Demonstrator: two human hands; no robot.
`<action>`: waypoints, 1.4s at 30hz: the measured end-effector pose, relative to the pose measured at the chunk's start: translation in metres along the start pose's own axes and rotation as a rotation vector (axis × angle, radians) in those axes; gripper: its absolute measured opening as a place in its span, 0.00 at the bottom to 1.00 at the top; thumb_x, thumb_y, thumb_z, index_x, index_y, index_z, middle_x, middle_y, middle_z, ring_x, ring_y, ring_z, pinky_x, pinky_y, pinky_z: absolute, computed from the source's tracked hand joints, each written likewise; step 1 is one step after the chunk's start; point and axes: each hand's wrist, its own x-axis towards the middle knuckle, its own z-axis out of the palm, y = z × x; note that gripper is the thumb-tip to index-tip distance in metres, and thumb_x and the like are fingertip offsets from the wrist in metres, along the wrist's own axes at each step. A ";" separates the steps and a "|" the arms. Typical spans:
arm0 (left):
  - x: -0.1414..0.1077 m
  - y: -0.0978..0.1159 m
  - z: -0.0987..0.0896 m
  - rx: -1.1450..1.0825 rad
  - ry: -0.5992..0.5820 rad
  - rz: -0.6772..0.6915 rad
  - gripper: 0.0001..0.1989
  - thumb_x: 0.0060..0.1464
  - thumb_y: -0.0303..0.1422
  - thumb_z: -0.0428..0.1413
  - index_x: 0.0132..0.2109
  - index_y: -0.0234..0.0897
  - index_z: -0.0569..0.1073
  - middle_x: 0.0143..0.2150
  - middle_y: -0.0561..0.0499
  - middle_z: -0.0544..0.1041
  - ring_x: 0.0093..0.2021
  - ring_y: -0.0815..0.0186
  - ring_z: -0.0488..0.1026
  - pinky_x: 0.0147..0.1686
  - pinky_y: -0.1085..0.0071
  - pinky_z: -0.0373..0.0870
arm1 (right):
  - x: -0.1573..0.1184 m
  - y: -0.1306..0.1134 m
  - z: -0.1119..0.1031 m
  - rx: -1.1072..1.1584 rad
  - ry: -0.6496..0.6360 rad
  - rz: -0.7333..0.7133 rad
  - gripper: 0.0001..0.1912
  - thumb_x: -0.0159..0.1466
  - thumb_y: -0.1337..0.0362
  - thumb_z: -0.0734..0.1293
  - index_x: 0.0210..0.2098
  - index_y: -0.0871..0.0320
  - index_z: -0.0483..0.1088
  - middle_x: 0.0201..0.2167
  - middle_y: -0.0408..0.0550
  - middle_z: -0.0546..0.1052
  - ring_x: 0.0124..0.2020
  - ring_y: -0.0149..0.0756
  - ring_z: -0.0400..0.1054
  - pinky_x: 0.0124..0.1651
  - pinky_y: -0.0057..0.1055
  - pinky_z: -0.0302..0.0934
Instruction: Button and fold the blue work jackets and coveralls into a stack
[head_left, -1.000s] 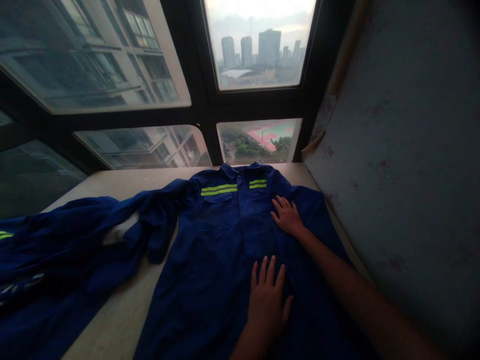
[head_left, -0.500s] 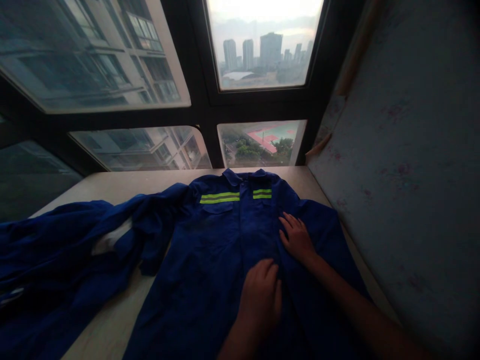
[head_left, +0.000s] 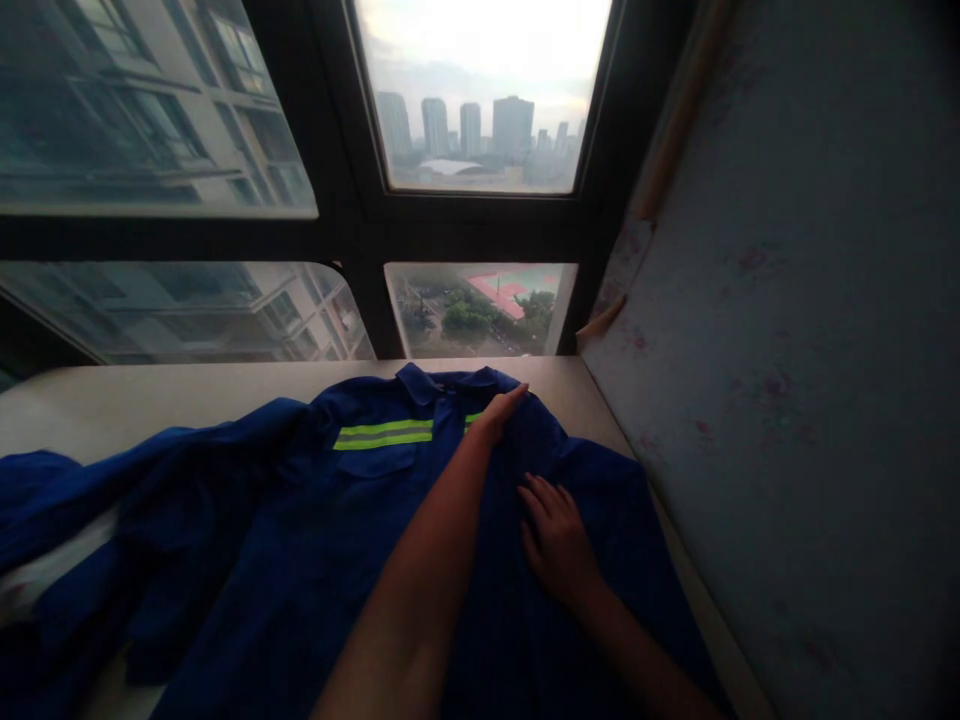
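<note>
A blue work jacket (head_left: pixel 300 560) lies spread front side up, its collar towards the window and yellow-green reflective strips (head_left: pixel 384 434) across the chest. My left hand (head_left: pixel 504 410) reaches over the chest to the shoulder right of the collar, partly covering the shorter strip. Its visible fingers look stretched out; the others are hidden behind the hand. Lower down, my right hand (head_left: pixel 559 535) rests palm down on the right front of the jacket, fingers spread. Neither hand visibly grips the cloth.
More blue clothing (head_left: pixel 45 490) lies bunched at the left, with a whitish patch showing. The pale sill (head_left: pixel 172 385) runs beneath dark window frames (head_left: pixel 352 235). A flower-patterned wall (head_left: pixel 757 380) borders the right side, with its covering peeling near the window corner.
My left hand has moved forward from the jacket's middle to the shoulder beside the collar. The right hand still lies on the right front. The view has shifted to the right.
</note>
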 end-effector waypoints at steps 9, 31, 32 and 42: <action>0.026 -0.006 -0.006 -0.317 -0.299 -0.258 0.13 0.59 0.39 0.53 0.35 0.33 0.75 0.26 0.47 0.79 0.32 0.59 0.78 0.36 0.63 0.76 | -0.008 0.006 -0.012 0.166 0.016 0.059 0.27 0.65 0.68 0.59 0.64 0.55 0.62 0.64 0.54 0.66 0.64 0.48 0.60 0.64 0.54 0.57; 0.027 -0.017 0.002 -0.020 0.200 0.097 0.16 0.63 0.39 0.55 0.51 0.33 0.72 0.46 0.46 0.75 0.42 0.63 0.75 0.42 0.62 0.75 | 0.042 0.140 -0.062 -0.587 -0.143 0.264 0.15 0.64 0.70 0.58 0.32 0.57 0.76 0.32 0.58 0.78 0.35 0.47 0.72 0.36 0.39 0.60; 0.023 -0.014 -0.001 0.042 0.227 0.133 0.14 0.63 0.38 0.54 0.49 0.32 0.73 0.45 0.45 0.76 0.43 0.61 0.75 0.44 0.61 0.74 | 0.042 0.135 -0.061 -0.611 -0.126 0.258 0.14 0.63 0.71 0.58 0.33 0.57 0.76 0.33 0.59 0.78 0.35 0.48 0.72 0.37 0.40 0.61; -0.032 -0.021 -0.067 1.070 0.498 0.559 0.20 0.60 0.28 0.49 0.59 0.32 0.67 0.62 0.36 0.66 0.64 0.51 0.58 0.64 0.54 0.50 | 0.054 0.086 -0.037 -0.293 0.042 0.073 0.19 0.65 0.67 0.58 0.53 0.59 0.70 0.52 0.56 0.74 0.53 0.47 0.67 0.56 0.43 0.61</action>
